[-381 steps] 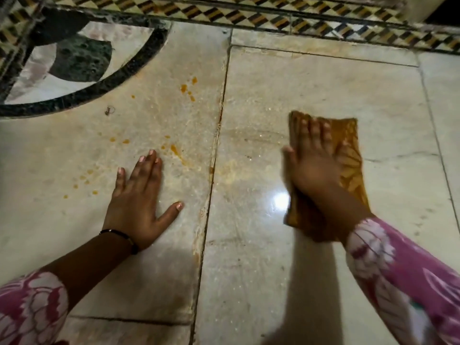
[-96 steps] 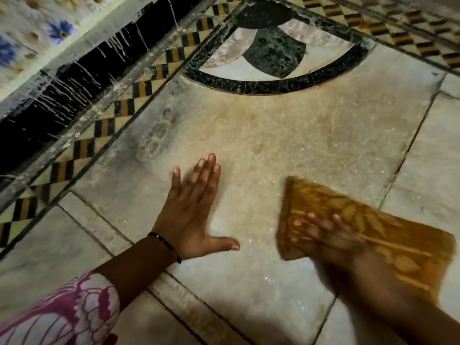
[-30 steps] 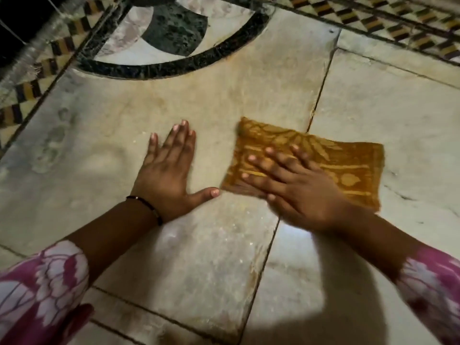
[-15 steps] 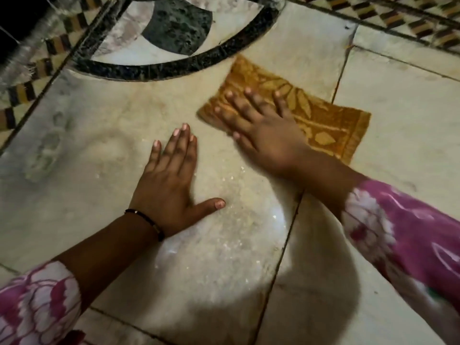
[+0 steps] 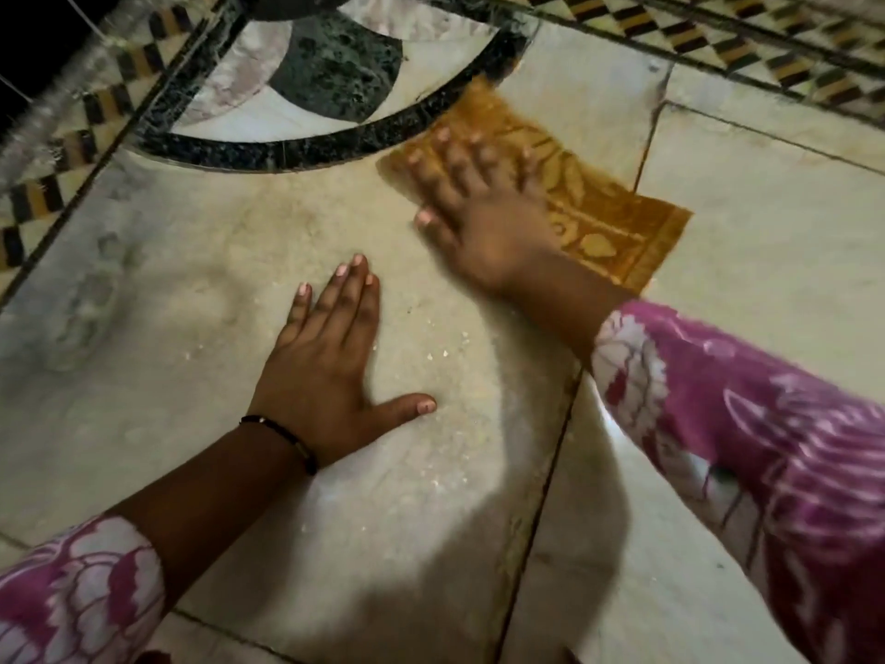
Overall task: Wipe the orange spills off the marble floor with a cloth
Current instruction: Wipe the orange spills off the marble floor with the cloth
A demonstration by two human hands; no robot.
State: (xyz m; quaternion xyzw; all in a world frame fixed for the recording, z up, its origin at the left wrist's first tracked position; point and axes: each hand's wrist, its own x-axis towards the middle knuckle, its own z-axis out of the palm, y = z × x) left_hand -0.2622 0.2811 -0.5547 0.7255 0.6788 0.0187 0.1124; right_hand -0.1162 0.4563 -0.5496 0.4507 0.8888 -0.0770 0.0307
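A folded mustard-yellow patterned cloth (image 5: 603, 218) lies flat on the pale marble floor (image 5: 191, 376), its far corner touching the black inlay arc. My right hand (image 5: 479, 208) presses flat on the cloth's left half with fingers spread, blurred by motion. My left hand (image 5: 330, 371) rests palm-down on the marble nearer to me, fingers together and thumb out, holding nothing. No orange drops show on the slab; it carries faint damp streaks and small white specks.
A black curved inlay band (image 5: 287, 151) with a dark green and white medallion (image 5: 335, 74) lies beyond the hands. A checkered border strip (image 5: 718, 35) runs along the far edge and another along the left. A dark floor joint (image 5: 550, 452) runs between slabs.
Over the last second my right hand pushed the cloth away from me, up to the black arc, then slightly right. My left hand stayed planted. The orange drops seen earlier are gone.
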